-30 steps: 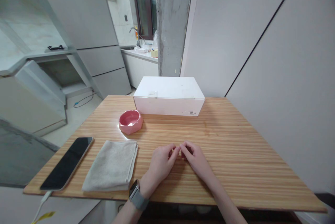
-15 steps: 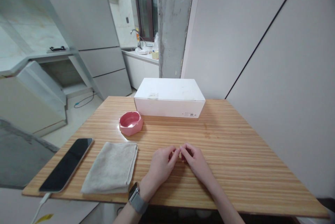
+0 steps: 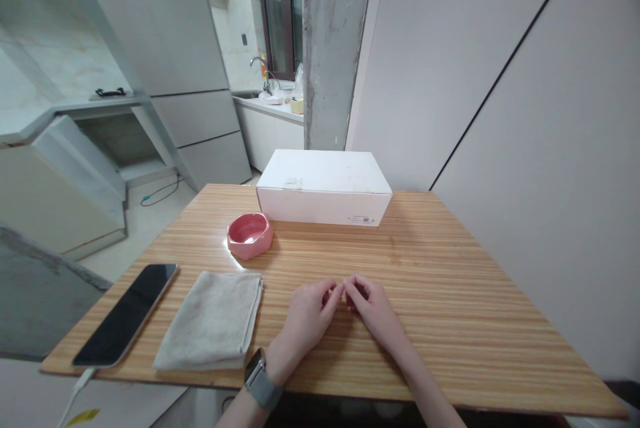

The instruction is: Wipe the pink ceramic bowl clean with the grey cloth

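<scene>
Left hand (image 3: 307, 315) and right hand (image 3: 373, 308) rest on tabletop (image 3: 450, 295), tips touching.
Fingers (image 3: 334, 296) loosely curled, gripping nothing; cloth (image 3: 213, 320) lies untouched just left, bowl (image 3: 249, 235) and shut box (image 3: 324, 188) beyond.

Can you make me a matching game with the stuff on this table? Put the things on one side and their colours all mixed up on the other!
Things:
1. bowl
2. box
3. phone
4. cloth

Colours:
A. black
B. grey-beige
C. pink
D. white

Pairs: 1-C, 2-D, 3-A, 4-B
</scene>
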Action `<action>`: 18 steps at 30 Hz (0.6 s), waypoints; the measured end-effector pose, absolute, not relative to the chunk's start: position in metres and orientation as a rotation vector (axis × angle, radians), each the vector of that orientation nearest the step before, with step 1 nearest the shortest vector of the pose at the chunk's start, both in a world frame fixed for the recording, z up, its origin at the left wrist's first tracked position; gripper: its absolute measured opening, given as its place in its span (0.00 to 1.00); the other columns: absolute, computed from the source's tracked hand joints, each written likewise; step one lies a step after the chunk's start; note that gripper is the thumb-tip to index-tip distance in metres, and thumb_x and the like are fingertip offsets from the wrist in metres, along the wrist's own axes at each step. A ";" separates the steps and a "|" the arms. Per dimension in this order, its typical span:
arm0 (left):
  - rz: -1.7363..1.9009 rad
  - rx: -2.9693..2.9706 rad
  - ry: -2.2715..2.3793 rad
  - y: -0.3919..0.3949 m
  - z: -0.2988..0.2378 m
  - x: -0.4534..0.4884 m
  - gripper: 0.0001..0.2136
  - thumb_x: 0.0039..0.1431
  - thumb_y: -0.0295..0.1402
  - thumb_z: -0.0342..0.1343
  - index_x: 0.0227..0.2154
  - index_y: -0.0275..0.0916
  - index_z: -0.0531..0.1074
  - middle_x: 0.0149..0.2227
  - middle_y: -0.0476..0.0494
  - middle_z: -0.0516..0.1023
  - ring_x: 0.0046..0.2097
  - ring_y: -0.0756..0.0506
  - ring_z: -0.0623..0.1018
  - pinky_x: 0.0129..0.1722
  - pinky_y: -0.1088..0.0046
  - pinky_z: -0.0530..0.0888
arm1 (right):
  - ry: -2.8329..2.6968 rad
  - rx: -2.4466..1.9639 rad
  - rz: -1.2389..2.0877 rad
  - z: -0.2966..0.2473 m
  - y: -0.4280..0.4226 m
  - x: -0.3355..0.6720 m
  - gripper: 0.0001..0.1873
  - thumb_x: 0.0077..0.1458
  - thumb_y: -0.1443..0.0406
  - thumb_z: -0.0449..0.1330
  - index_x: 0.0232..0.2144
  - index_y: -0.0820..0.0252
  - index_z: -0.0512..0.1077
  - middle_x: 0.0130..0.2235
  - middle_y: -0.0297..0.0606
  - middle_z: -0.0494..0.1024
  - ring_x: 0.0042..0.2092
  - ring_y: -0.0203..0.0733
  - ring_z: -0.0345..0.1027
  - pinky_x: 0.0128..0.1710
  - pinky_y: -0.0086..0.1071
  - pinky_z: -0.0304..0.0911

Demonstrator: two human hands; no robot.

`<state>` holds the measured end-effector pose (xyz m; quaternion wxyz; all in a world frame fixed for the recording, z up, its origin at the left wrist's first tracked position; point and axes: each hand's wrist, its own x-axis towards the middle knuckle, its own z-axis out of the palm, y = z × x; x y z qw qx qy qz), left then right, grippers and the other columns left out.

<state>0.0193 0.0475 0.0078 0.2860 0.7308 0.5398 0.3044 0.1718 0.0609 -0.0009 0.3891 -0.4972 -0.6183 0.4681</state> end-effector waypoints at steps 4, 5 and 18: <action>0.825 1.960 1.436 0.047 0.007 0.019 0.18 0.66 0.40 0.43 0.25 0.40 0.70 0.23 0.48 0.74 0.26 0.49 0.71 0.27 0.74 0.59 | -1.577 -1.266 1.175 -0.001 0.061 0.172 0.21 0.57 0.50 0.53 0.20 0.57 0.63 0.21 0.30 0.65 0.25 0.37 0.59 0.27 0.31 0.55; 0.835 1.954 1.440 0.047 0.006 0.020 0.18 0.66 0.40 0.43 0.24 0.40 0.69 0.23 0.48 0.73 0.26 0.49 0.70 0.27 0.74 0.58 | -1.578 -1.268 1.172 -0.001 0.061 0.172 0.21 0.57 0.50 0.53 0.20 0.57 0.63 0.21 0.30 0.65 0.25 0.37 0.59 0.27 0.31 0.55; 1.479 1.747 1.996 0.088 0.045 -0.071 0.28 0.48 0.40 0.62 0.53 0.40 0.65 0.53 0.39 0.67 0.55 0.38 0.69 0.55 0.59 0.66 | -1.563 -1.302 1.160 -0.008 0.063 0.173 0.24 0.56 0.46 0.53 0.19 0.57 0.63 0.20 0.31 0.65 0.24 0.36 0.60 0.25 0.30 0.56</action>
